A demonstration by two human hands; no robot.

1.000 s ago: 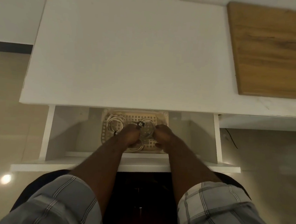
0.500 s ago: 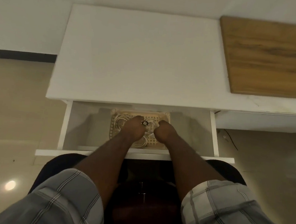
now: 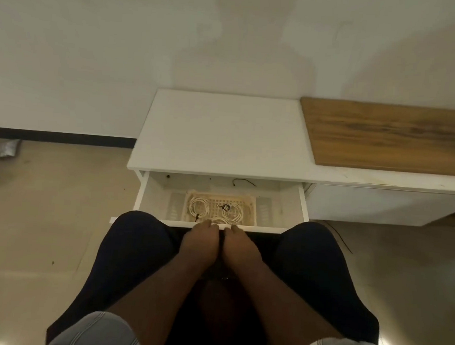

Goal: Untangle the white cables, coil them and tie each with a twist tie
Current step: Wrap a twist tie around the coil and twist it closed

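Cables first, though you reach them last in this view — start at your own hands. Your left hand point(image 3: 201, 242) and right hand point(image 3: 240, 244) sit side by side at the front edge of the open drawer point(image 3: 154, 199), fingertips on or over its lip at about 12 o'clock from your lap. Neither hand holds a cable; whether the fingers hook the lip or only rest on it you cannot tell, since only the backs of the hands show. That placement reads as a grip for sliding the drawer, not for handling wire.

Just past your fingertips, inside the drawer, a pale lattice basket point(image 3: 251, 201) holds the white cables point(image 3: 199, 207) as separate coils: one at 9 o'clock in the basket, one at 3 o'clock, and a third at 6 o'clock, partly hidden by the drawer front. Dark twist ties point(image 3: 225, 207) show at the middle and on the 9 o'clock coil — so the coiling looks done, and the basket keeps the bundles from wandering.

Farther back, a loose dark tie point(image 3: 243, 182) lies at the drawer's 12 o'clock end, under the white cabinet top point(image 3: 221, 134). A wooden panel point(image 3: 396, 135) lies off at 2 o'clock.
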